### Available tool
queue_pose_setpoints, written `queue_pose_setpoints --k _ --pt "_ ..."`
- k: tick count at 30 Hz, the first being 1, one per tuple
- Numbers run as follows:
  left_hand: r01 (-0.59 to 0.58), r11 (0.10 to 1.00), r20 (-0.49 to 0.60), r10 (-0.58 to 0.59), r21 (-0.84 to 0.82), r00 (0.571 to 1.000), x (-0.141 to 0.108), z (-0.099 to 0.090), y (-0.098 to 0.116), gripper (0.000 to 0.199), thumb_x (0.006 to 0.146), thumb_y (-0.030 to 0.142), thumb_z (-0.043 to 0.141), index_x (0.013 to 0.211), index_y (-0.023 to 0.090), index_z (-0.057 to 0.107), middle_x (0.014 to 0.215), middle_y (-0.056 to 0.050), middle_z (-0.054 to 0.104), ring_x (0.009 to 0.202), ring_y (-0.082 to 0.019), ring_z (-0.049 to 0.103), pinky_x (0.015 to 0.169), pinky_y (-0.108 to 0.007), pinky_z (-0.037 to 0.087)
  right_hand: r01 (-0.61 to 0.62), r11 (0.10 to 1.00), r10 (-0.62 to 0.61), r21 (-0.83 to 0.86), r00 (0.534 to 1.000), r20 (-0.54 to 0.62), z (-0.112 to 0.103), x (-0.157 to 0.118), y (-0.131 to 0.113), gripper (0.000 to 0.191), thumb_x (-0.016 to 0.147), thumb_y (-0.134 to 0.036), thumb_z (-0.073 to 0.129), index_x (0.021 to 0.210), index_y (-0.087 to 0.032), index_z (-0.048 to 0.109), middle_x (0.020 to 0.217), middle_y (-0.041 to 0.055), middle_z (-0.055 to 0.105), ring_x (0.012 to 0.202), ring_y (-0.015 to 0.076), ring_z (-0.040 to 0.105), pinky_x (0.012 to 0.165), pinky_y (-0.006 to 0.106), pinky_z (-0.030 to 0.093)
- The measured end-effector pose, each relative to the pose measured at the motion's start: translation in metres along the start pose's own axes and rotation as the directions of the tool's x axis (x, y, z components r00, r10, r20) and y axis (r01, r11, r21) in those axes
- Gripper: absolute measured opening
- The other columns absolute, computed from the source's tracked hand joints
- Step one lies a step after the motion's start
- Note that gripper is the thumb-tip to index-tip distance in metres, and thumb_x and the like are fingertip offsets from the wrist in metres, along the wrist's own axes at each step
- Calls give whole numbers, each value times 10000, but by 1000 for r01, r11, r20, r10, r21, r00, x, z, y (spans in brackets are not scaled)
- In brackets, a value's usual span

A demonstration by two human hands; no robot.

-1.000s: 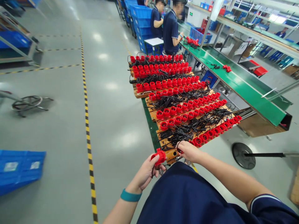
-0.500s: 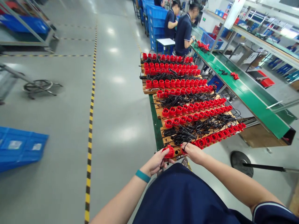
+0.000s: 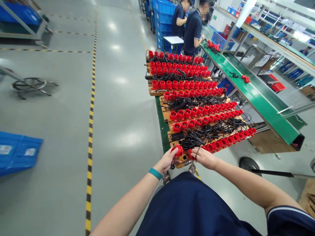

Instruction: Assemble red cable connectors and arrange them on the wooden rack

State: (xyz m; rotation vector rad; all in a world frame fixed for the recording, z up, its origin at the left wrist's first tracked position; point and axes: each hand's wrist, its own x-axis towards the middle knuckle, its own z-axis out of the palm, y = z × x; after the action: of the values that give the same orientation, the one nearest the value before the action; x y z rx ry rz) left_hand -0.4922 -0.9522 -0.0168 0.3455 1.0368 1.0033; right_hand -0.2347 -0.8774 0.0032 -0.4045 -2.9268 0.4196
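Note:
My left hand [image 3: 167,161] is closed around a red round plastic housing [image 3: 178,150] at the near left corner of the wooden fixture board [image 3: 181,165]. At the front row my right hand [image 3: 203,158] pinches a thin black cable [image 3: 197,152], which loops across its fingers. Those fingertips lie against a second red housing [image 3: 191,154], partly covered by them. A bare round hole shows in the board between the two hands. Further red housings [image 3: 217,145] continue the row to the right, and a tangle of black cables [image 3: 194,139] lies just behind.
More boards with rows of red housings [image 3: 182,84] reach away from me. A green conveyor [image 3: 270,111] runs along the right, with two co-workers [image 3: 192,31] beside it. Blue crates [image 3: 164,23] are stacked behind. A round black base [image 3: 248,166] with a pole stands at the right.
The view has shifted slightly. My left hand, with the red housing, has risen a little toward the board's edge. My right hand stays at the front row with the cable.

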Motion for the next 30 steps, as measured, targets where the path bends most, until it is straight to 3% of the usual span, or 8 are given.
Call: queue_pose_setpoints --k 6,11,14,19,22,25,28,30 --pt "-78 996 -22 78 -34 997 6 2 -6 590 749 579 858 1097 160 629 1064 -76 682 969 -201 653 753 -327 646 -17 998 12 57 997 82 -11 5 7 297 967 -246 670 1237 -130 632 1243 186 643 1197 271 610 1131 472 468" --pt "-59 997 -14 59 -42 998 -1 1 1 612 731 556 882 1095 152 601 1099 -115 692 977 -239 694 691 -324 636 0 997 -13 78 986 165 -17 11 16 218 970 -150 617 1187 -155 644 1231 149 669 1272 260 593 1205 515 367" --pt "-48 998 -20 47 -44 999 -17 -1 10 600 746 571 867 1074 156 584 1068 -108 699 862 -222 727 625 -278 602 -34 999 26 37 980 200 -15 12 18 405 921 -175 706 1313 -162 603 1344 165 640 1425 309 475 1248 557 286" --pt "-57 998 -99 54 -31 994 -53 -4 22 558 786 533 853 1107 167 581 921 -48 697 663 -129 670 529 -194 517 -144 988 130 60 973 189 -10 3 9 906 778 -163 862 1549 -65 397 1516 265 494 1506 372 362 1246 561 335" --pt "-39 997 -129 30 -69 991 -75 -3 31 596 757 568 862 1105 161 601 1014 -80 718 662 -111 645 542 -195 520 -160 982 150 101 984 101 -15 -13 -2 962 802 -156 833 1601 -57 307 1570 281 422 1538 390 290 1233 603 354" --pt "1 1000 -89 -4 -30 996 -94 2 42 645 749 631 839 1103 136 624 1072 -133 733 667 -117 640 549 -203 514 -193 974 201 119 978 -58 -26 -32 -22 795 889 -171 728 1584 -81 354 1511 263 503 1497 385 376 1180 615 431" --pt "23 995 -81 -15 94 997 -107 13 51 634 780 675 782 1089 148 612 1049 -138 741 684 -147 666 566 -227 510 -278 951 306 132 906 -291 -42 -38 -57 506 969 -172 618 1464 -170 511 1262 186 693 1257 344 621 1039 583 550" --pt "43 974 -80 -25 223 997 -113 23 57 580 828 669 731 1076 164 593 951 -107 739 626 -138 642 522 -219 455 -271 945 323 183 864 -385 -55 -28 -83 430 977 -154 592 1399 -225 549 1194 141 720 1156 308 664 1000 551 563"
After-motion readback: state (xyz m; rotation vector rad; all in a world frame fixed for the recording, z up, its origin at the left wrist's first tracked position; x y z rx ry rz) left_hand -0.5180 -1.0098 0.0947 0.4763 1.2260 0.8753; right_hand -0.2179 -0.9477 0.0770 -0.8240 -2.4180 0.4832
